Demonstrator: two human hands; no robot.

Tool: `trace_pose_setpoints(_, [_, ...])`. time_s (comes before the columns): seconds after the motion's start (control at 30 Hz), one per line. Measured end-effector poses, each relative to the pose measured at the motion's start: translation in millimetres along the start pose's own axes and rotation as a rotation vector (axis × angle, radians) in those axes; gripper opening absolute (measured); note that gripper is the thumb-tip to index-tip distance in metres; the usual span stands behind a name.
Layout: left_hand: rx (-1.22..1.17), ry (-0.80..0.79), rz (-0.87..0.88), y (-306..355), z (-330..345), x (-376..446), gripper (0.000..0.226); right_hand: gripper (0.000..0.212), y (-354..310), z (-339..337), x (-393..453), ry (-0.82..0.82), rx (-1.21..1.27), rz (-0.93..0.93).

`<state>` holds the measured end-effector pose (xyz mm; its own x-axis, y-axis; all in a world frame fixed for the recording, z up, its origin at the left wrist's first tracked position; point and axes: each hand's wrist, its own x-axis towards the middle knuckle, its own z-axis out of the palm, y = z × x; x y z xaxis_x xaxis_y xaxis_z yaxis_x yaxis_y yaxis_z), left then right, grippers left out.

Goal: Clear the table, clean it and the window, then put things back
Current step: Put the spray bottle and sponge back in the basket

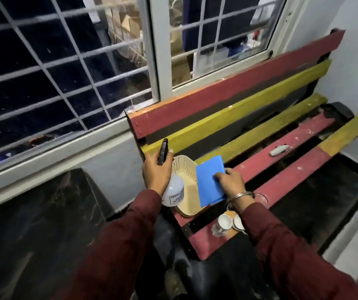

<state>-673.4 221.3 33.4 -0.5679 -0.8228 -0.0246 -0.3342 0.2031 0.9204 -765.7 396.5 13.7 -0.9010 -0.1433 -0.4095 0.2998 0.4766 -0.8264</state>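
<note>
I'm holding one spray bottle (171, 187) in my left hand (155, 174), fingers wrapped around its neck below the black nozzle, bottle upright and hanging over the near left end of the bench (286, 169). My right hand (231, 180) is pinching one folded blue cloth (209, 180), thumb on top, fingers clenched onto its right edge; the cloth is sitting over the right rim of one cream perforated basket (182, 167). The basket is resting on the bench seat slats at the left end, just beside the bottle. Two small white cups (224, 221) are standing on the nearest red slat, just under my right wrist, touching or nearly touching each other; the second is partly hidden by my sleeve. One small grey lump (279, 150) is lying on a red slat farther right, well apart from the basket; can't tell what it is. One metal bangle (242, 195) is on my right wrist. The window (65, 72) with its white grille is behind the bench backrest, two panes showing. Both sleeves are dark red.
</note>
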Motion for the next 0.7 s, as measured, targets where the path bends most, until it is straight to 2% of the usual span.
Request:
trace_pose_setpoints(0.3, [-0.007, 0.01, 0.037, -51.9, 69.8, 64.2, 0.035, 0.014, 45.6, 42.9, 88.8, -0.106, -0.179, 0.119])
trace_pose_setpoints(0.43, [0.065, -0.02, 0.033, -87.3, 103.5, 83.8, 0.016, 0.031, 73.9, 66.0, 127.7, -0.129, -0.261, 0.14])
trace_pose_setpoints(0.53, [0.087, -0.024, -0.014, -114.5, 123.7, 89.2, 0.028, 0.032, 99.8, 79.8, 147.2, -0.139, -0.337, 0.17])
trace_pose_setpoints(0.7, [0.159, -0.053, -0.008, -147.0, 145.8, 97.1, 0.03, 0.043, 131.1, 104.6, 170.3, -0.159, -0.35, 0.155])
